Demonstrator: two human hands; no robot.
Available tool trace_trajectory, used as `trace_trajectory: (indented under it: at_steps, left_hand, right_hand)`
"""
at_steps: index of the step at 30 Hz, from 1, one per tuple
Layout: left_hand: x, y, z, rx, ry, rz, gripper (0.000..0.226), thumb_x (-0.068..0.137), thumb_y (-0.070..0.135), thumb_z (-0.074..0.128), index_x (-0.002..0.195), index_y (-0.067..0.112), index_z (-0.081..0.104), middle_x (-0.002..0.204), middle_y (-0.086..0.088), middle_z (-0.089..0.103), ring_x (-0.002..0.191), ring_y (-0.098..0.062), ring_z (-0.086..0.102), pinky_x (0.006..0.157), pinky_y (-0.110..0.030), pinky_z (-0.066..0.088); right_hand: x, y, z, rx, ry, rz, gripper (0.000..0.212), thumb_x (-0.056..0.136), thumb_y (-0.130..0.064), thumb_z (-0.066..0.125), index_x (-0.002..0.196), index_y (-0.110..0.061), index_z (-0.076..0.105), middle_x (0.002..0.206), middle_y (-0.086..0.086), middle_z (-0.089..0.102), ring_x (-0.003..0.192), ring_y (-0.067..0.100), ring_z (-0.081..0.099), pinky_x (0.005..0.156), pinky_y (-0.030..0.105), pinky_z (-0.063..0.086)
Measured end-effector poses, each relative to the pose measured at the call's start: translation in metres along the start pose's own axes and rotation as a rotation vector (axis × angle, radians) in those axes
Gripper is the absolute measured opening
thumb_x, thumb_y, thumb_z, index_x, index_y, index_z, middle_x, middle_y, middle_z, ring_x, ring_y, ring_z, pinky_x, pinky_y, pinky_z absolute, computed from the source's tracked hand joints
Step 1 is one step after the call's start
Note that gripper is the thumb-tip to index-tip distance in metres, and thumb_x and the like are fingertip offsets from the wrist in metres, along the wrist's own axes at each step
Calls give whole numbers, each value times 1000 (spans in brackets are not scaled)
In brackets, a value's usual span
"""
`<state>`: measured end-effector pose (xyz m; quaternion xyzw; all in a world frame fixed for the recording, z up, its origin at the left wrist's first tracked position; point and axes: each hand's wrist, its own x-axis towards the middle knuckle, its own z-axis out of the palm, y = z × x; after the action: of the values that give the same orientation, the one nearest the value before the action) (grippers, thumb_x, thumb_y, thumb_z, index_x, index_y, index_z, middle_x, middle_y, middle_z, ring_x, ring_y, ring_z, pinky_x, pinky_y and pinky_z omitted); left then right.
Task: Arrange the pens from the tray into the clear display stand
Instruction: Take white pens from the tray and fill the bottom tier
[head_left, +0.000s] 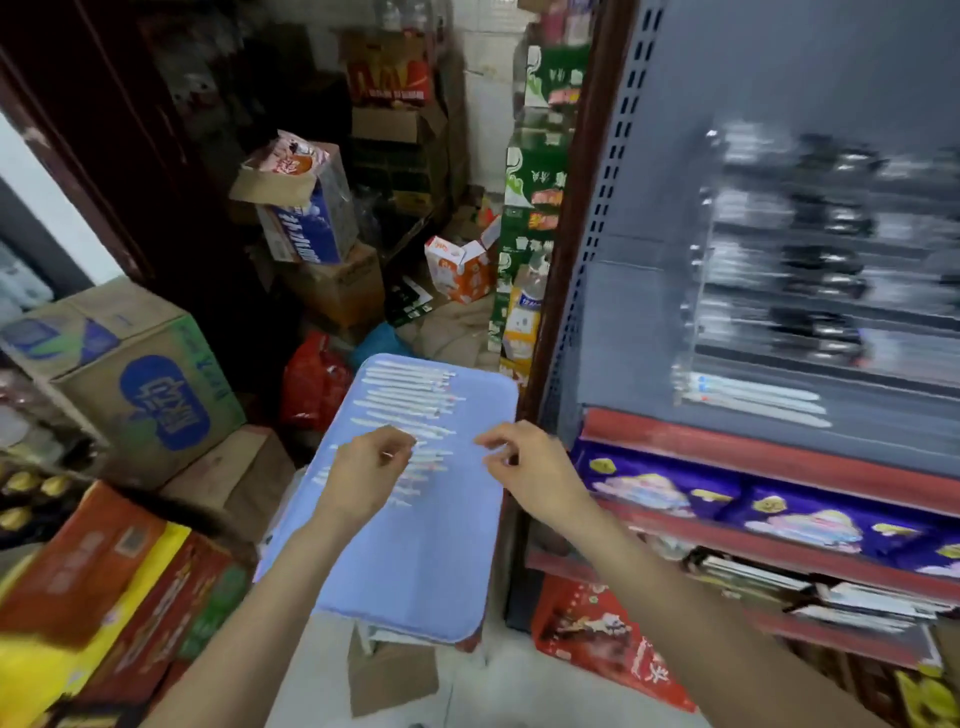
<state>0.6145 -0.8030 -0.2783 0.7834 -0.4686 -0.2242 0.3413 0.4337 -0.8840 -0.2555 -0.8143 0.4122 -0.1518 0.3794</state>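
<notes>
A light blue tray (441, 545) lies in front of me with several white pens (410, 395) laid side by side across its far half. My left hand (366, 475) hovers over the nearer pens with its fingers curled down onto them; blur hides whether it pinches one. My right hand (530, 467) hangs over the tray's right edge, fingers loosely curled and holding nothing. The clear display stand (779, 249) stands on the shelf to the right, blurred. Its upper tiers hold dark pens, and a few white pens (753, 397) lie in its lowest tier.
The stand sits on a grey shelving unit with a red shelf edge (753, 457); purple packets (675, 493) lie below it. Cardboard boxes (140, 384) crowd the left, and stacked cartons (322, 218) fill the back. A red bag (311, 384) sits beyond the tray.
</notes>
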Motion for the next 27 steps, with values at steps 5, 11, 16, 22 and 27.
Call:
trace_trajectory:
  at_steps: [5, 11, 16, 22, 27]
  left_hand:
    - [6, -87, -29, 282, -212, 46, 36, 88, 1, 55, 124, 3, 57, 133, -14, 54, 125, -29, 49, 103, -27, 33]
    - [6, -135, -31, 565, -441, 180, 67, 91, 14, 50, 149, 15, 17, 158, -3, 6, 146, -19, 15, 112, -28, 23]
    - [2, -141, -32, 596, -420, 193, 64, 93, 14, 45, 150, 19, 15, 159, 1, 1, 146, -16, 8, 113, -28, 16]
    - [10, -148, -28, 285, -354, 119, 55, 89, 8, 51, 142, 13, 37, 153, -6, 26, 142, -22, 23, 114, -23, 15]
    - [8, -139, -33, 11, -81, -28, 30, 86, 0, 53, 115, 6, 58, 116, -10, 49, 107, -26, 54, 89, -16, 33]
  right_hand:
    - [26, -7, 83, -107, -116, 107, 44, 92, -17, 56, 135, -15, 46, 136, 11, 45, 126, 25, 44, 102, 29, 33]
    - [42, -11, 138, -250, -197, 176, 52, 91, -22, 57, 139, -13, 39, 139, 7, 40, 131, 25, 36, 105, 30, 31]
    - [52, -14, 153, -454, -188, 163, 43, 89, -24, 60, 128, -12, 46, 129, 9, 41, 124, 26, 39, 98, 37, 40]
    - [64, -21, 153, -522, -378, 250, 29, 90, -31, 59, 108, -10, 52, 117, 12, 39, 116, 29, 40, 85, 37, 41]
    - [62, -26, 152, -531, -438, 250, 30, 98, -29, 44, 119, -9, 43, 110, 13, 47, 99, 30, 52, 70, 32, 35]
